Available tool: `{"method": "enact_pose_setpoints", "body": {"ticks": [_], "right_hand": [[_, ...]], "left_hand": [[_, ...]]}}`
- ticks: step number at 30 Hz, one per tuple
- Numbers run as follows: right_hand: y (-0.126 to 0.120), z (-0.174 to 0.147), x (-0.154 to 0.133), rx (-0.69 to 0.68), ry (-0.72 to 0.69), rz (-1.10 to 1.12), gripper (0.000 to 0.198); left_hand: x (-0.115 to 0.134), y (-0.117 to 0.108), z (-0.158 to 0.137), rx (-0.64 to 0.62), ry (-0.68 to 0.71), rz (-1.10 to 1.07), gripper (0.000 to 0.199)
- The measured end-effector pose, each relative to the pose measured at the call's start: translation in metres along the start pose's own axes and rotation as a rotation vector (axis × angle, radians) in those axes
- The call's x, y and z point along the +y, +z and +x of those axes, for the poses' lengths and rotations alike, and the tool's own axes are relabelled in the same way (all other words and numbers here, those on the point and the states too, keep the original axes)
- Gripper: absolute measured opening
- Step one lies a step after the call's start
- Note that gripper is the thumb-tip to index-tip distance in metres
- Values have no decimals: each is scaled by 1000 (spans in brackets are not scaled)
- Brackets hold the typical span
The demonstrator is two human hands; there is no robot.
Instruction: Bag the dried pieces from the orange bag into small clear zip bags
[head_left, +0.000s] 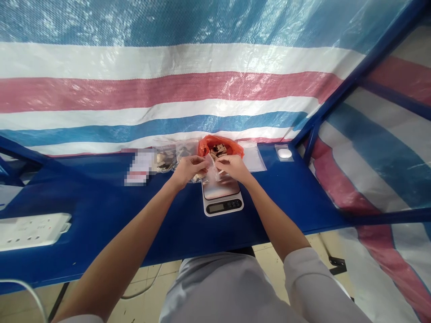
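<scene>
A small clear plastic bag (213, 172) is held between my hands, over the plate of a white kitchen scale (222, 211). The fingers of my left hand (189, 171) are pinched on one side of the bag. My right hand (235, 167) has its fingers closed at the opposite side. Just behind them sits an orange plastic bag (206, 144), open at the top, with brown and pale dried slices (219, 149) in it. The scale's display (216, 207) shows no digits that I can read. Part of its plate is hidden by my hands and the bag.
Clear bags of dried pieces (164, 161) lie to the left, beside a blurred-out item (139, 167). Flat clear bags (255, 159) lie right of the orange bag. Farther right is a white oval object (284, 153). A power strip (37, 230) rests on the blue table (101, 206).
</scene>
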State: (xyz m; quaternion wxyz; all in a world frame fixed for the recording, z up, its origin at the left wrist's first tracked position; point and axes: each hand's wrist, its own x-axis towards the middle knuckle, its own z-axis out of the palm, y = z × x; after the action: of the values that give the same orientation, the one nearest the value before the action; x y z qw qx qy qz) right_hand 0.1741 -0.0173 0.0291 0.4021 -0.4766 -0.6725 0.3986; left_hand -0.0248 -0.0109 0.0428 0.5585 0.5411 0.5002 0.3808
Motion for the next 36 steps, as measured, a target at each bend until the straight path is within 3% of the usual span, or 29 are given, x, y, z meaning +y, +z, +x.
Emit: {"method": "enact_pose_setpoints", "body": {"ticks": [6, 15, 22, 30, 36], "right_hand": [[2, -2, -8, -105, 33, 118, 20], [1, -5, -14, -103, 54, 3, 22], [0, -2, -11, -64, 72, -5, 14], [-9, 1, -10, -210, 116, 116, 25], [-13, 3, -25, -300, 134, 75, 20]], "left_hand": [[1, 2, 2, -45, -2, 21, 40], [-1, 6, 4, -18, 11, -1, 42], [4, 6, -1, -82, 17, -51, 47], [6, 4, -2, -62, -31, 59, 46], [11, 4, -2, -25, -34, 124, 30]]}}
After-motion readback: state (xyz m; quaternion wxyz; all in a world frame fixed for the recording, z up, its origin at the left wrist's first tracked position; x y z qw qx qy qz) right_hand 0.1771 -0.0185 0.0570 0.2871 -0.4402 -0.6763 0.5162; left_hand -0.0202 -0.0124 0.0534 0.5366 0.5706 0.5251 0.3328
